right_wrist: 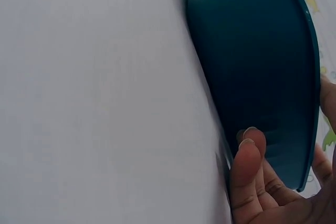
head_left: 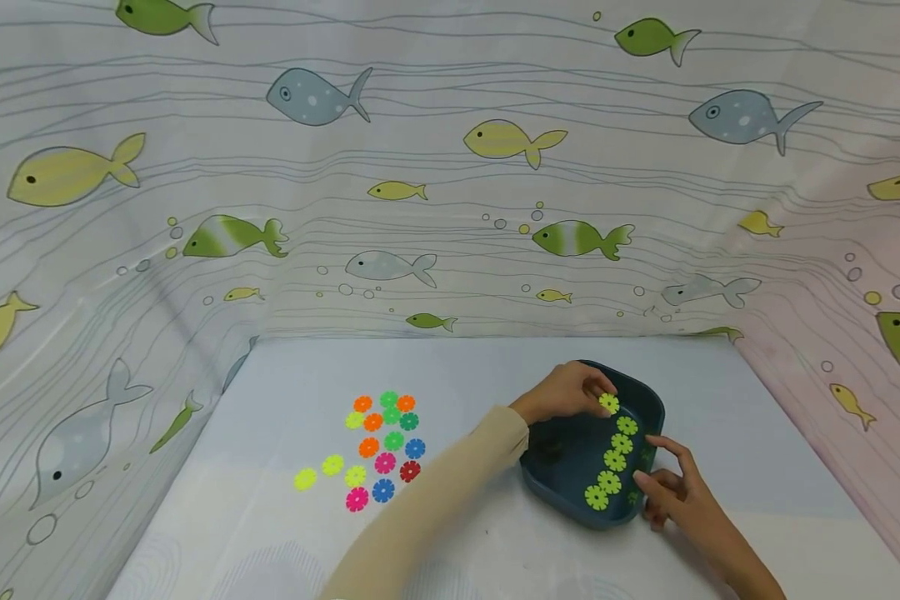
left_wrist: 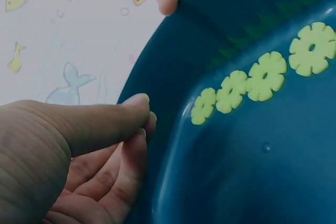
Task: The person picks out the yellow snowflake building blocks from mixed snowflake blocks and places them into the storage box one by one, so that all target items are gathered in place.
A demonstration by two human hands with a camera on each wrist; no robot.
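Note:
A dark blue-green plastic basin stands on the right part of the white surface. My left hand reaches over its far side and pinches a yellow-green flower-shaped disc at the fingertips. In the left wrist view, the thumb and fingers of that hand meet, and the disc is hidden. A slanting row of several yellow-green discs lies inside the basin. My right hand grips the basin's right side, with two fingertips at the rim and other fingers against the outer wall.
To the left, several loose flower-shaped discs lie on the white surface: orange discs, green ones, blue ones, pink ones, yellow ones and a red one. A fish-patterned sheet surrounds the surface.

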